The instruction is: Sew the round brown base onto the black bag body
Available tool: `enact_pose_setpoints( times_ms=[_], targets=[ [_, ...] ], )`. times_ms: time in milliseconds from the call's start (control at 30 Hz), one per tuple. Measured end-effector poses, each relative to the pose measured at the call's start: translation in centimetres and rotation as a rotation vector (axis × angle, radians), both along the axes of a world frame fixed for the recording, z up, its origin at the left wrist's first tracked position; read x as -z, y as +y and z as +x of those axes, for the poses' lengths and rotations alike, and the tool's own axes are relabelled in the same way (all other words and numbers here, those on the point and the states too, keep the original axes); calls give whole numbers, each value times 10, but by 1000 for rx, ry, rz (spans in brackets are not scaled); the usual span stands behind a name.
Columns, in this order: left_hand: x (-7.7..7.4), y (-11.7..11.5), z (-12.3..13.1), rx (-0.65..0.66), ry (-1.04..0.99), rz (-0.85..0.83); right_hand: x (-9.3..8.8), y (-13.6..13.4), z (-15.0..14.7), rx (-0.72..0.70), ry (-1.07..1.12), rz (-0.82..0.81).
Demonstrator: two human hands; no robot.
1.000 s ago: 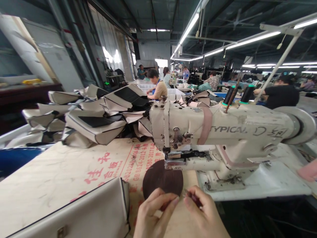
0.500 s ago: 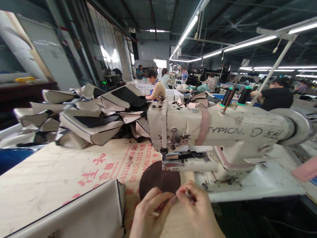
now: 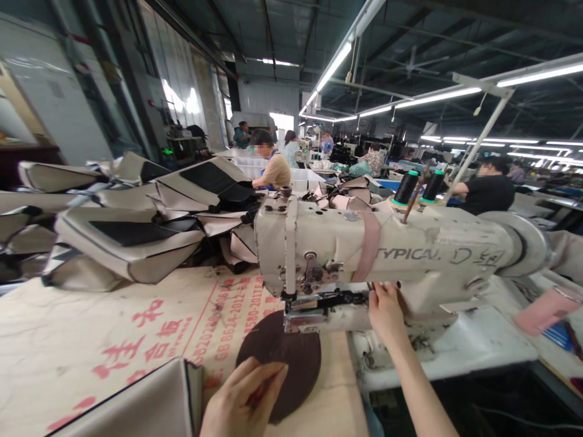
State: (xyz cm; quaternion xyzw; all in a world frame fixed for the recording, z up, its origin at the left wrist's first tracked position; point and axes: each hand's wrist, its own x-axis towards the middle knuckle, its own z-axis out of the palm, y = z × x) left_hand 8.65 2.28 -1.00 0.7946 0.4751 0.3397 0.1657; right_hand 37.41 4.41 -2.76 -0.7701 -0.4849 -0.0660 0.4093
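Observation:
A cream industrial sewing machine (image 3: 410, 255) stands in front of me on a board-covered table (image 3: 113, 328). A dark brown round piece (image 3: 280, 358) lies under its presser foot. My left hand (image 3: 241, 400) rests on the near edge of that round piece, fingers pinched together over it. My right hand (image 3: 385, 309) is raised to the underside of the machine arm, fingertips touching it just right of the needle area; whether it grips anything there is hidden. A cream panel with dark piping (image 3: 136, 406) lies at the near left.
A heap of cream and black sewn covers (image 3: 136, 224) fills the back left of the table. Two black thread cones (image 3: 419, 188) stand on the machine. A pink strip (image 3: 542, 309) lies at right. Other workers sit at stations behind, one in tan (image 3: 273, 167), one in black (image 3: 492, 188).
My right hand left the left hand near the round piece and rose to the underside of the machine arm. The left hand stayed on the brown piece. The view shifted rightward.

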Motion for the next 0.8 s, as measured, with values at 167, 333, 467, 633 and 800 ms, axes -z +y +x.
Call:
enact_pose_setpoints(
  times_ms=[167, 333, 467, 633, 800],
  targets=[
    [-16, 18, -4, -91, 119, 46, 15, -21, -4, 28, -208, -67],
    [-20, 44, -1, -170, 183, -25, 22, -44, -1, 43, -418, 117],
    [-14, 56, 7, -146, 146, -65, 14, -35, -37, -131, -324, 247],
    [-7, 61, 11, -129, 125, -67, 9, -6, -86, -370, -270, 252],
    [-2, 66, 16, -151, 165, 49, 17, 19, -107, -361, -293, 251]
  ],
)
